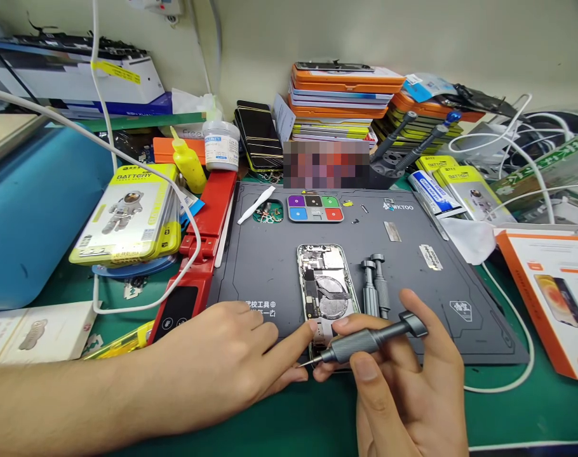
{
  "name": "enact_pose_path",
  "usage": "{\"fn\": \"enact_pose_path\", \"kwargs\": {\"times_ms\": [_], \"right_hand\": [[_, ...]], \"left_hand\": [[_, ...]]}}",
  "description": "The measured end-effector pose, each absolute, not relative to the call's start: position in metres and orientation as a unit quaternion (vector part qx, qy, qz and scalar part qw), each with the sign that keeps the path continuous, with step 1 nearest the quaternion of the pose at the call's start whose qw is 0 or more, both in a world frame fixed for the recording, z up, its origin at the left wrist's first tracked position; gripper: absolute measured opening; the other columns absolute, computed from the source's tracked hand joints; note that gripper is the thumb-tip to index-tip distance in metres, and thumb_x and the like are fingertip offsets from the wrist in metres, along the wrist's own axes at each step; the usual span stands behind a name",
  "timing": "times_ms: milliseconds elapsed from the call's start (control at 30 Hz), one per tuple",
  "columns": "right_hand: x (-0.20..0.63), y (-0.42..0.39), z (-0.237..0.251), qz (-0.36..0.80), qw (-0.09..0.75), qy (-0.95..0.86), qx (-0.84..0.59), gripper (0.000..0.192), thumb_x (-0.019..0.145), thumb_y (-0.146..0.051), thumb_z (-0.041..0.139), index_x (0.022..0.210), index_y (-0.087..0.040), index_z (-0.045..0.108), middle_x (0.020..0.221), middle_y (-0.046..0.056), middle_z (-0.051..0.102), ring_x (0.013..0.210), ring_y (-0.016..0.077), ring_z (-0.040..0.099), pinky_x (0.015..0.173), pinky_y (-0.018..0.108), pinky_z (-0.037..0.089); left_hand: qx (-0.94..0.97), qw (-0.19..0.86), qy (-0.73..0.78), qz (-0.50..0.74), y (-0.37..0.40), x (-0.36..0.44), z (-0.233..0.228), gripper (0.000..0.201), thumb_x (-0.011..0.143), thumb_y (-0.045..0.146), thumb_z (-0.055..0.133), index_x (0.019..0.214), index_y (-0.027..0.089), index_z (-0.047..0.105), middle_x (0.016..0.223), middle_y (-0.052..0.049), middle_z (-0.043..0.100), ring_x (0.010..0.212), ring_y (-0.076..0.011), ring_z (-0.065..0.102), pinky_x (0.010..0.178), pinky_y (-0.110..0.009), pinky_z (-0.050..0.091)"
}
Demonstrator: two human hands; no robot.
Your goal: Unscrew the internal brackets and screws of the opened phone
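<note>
An opened smartphone (324, 282) lies face up on a dark work mat (279, 254), its circuit board and round coil exposed. My left hand (241, 349) holds the phone's lower left edge, the index fingertip on the lower part and the thumb by the corner; the other fingers are curled. A grey precision screwdriver (365, 343) rests in my right hand (408, 381), between thumb and fingers. Its thin tip points left, over the phone's bottom end. My hands partly hide that end. Two more grey screwdrivers (375, 285) lie just right of the phone.
Behind the phone is a coloured tray (315, 208), with a white spudger (256, 205) to its left. Left stand battery packs (127, 212), a red tool (198, 247) and a looping white cable (194, 247). Right are a screwdriver stand (389, 165) and an orange-edged box (551, 298).
</note>
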State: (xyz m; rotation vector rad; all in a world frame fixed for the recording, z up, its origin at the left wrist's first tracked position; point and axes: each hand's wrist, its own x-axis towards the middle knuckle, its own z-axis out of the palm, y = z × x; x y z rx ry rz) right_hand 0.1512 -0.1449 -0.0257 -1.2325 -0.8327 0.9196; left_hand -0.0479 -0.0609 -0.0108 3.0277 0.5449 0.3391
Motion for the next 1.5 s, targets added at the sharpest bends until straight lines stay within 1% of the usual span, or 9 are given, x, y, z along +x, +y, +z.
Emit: {"fn": "enact_pose_path", "kwargs": {"times_ms": [133, 267, 400, 533, 767, 900, 1000, 1200, 1500], "right_hand": [[0.146, -0.144, -0.022, 0.395, 0.647, -0.357, -0.545, 0.054, 0.102, -0.027, 0.072, 0.151, -0.041, 0.055, 0.104, 0.004, 0.078, 0.087, 0.0173, 0.079, 0.068, 0.024, 0.068], [0.138, -0.142, -0.016, 0.383, 0.649, -0.324, -0.571, 0.049, 0.103, -0.03, 0.07, 0.149, -0.043, 0.057, 0.102, 0.002, 0.078, 0.088, 0.0152, 0.078, 0.069, 0.021, 0.067], [0.142, -0.143, -0.019, 0.389, 0.648, -0.343, -0.558, 0.052, 0.102, -0.029, 0.072, 0.15, -0.043, 0.056, 0.103, 0.003, 0.079, 0.086, 0.0155, 0.079, 0.07, 0.022, 0.068], [0.147, -0.144, -0.024, 0.392, 0.642, -0.376, -0.541, 0.052, 0.105, -0.026, 0.068, 0.152, -0.044, 0.054, 0.106, 0.003, 0.08, 0.086, 0.0149, 0.08, 0.072, 0.022, 0.068], [0.147, -0.145, -0.025, 0.396, 0.643, -0.384, -0.531, 0.054, 0.104, -0.024, 0.067, 0.153, -0.043, 0.052, 0.107, 0.005, 0.081, 0.082, 0.0171, 0.079, 0.068, 0.027, 0.069], [0.148, -0.146, -0.026, 0.393, 0.641, -0.376, -0.542, 0.055, 0.104, -0.025, 0.069, 0.154, -0.043, 0.052, 0.107, 0.005, 0.08, 0.088, 0.0177, 0.08, 0.071, 0.026, 0.069], [0.147, -0.145, -0.026, 0.391, 0.64, -0.375, -0.544, 0.056, 0.103, -0.025, 0.069, 0.154, -0.043, 0.053, 0.108, 0.005, 0.081, 0.089, 0.018, 0.081, 0.071, 0.025, 0.069], [0.147, -0.143, -0.025, 0.387, 0.64, -0.393, -0.535, 0.052, 0.106, -0.024, 0.066, 0.152, -0.045, 0.054, 0.106, 0.003, 0.081, 0.081, 0.0139, 0.08, 0.073, 0.023, 0.069], [0.147, -0.144, -0.024, 0.392, 0.636, -0.388, -0.54, 0.052, 0.106, -0.023, 0.065, 0.152, -0.044, 0.053, 0.107, 0.003, 0.082, 0.081, 0.0135, 0.08, 0.074, 0.023, 0.069]], "left_hand": [[0.977, 0.019, 0.179, 0.113, -0.061, -0.047, -0.013, 0.041, 0.12, 0.033, 0.035, 0.149, 0.007, 0.052, 0.076, 0.003, 0.063, 0.059, -0.0221, 0.061, 0.051, -0.042, 0.045], [0.977, 0.016, 0.18, 0.116, -0.061, -0.047, -0.013, 0.041, 0.12, 0.032, 0.034, 0.146, 0.008, 0.054, 0.076, 0.002, 0.063, 0.059, -0.022, 0.061, 0.051, -0.042, 0.045], [0.978, 0.019, 0.176, 0.115, -0.061, -0.047, -0.012, 0.04, 0.12, 0.032, 0.035, 0.146, 0.008, 0.054, 0.076, 0.002, 0.063, 0.059, -0.022, 0.062, 0.051, -0.042, 0.045], [0.978, 0.019, 0.177, 0.108, -0.061, -0.048, -0.011, 0.039, 0.12, 0.031, 0.036, 0.147, 0.009, 0.054, 0.077, 0.002, 0.064, 0.061, -0.0224, 0.063, 0.052, -0.042, 0.046], [0.979, 0.016, 0.175, 0.106, -0.061, -0.047, -0.01, 0.038, 0.119, 0.029, 0.038, 0.147, 0.008, 0.054, 0.077, 0.002, 0.064, 0.061, -0.0231, 0.064, 0.052, -0.043, 0.047], [0.978, 0.016, 0.178, 0.105, -0.061, -0.047, -0.01, 0.038, 0.119, 0.028, 0.039, 0.147, 0.008, 0.054, 0.078, 0.002, 0.065, 0.061, -0.0225, 0.063, 0.052, -0.042, 0.046], [0.979, 0.021, 0.176, 0.104, -0.061, -0.047, -0.01, 0.038, 0.119, 0.028, 0.039, 0.147, 0.008, 0.054, 0.078, 0.002, 0.065, 0.06, -0.0222, 0.063, 0.052, -0.042, 0.045], [0.978, 0.023, 0.178, 0.102, -0.061, -0.047, -0.008, 0.038, 0.119, 0.029, 0.04, 0.148, 0.008, 0.054, 0.078, 0.002, 0.065, 0.061, -0.0227, 0.063, 0.053, -0.043, 0.046], [0.978, 0.023, 0.181, 0.1, -0.061, -0.047, -0.008, 0.039, 0.119, 0.029, 0.038, 0.149, 0.009, 0.053, 0.078, 0.002, 0.065, 0.061, -0.0227, 0.063, 0.054, -0.043, 0.046]]}}
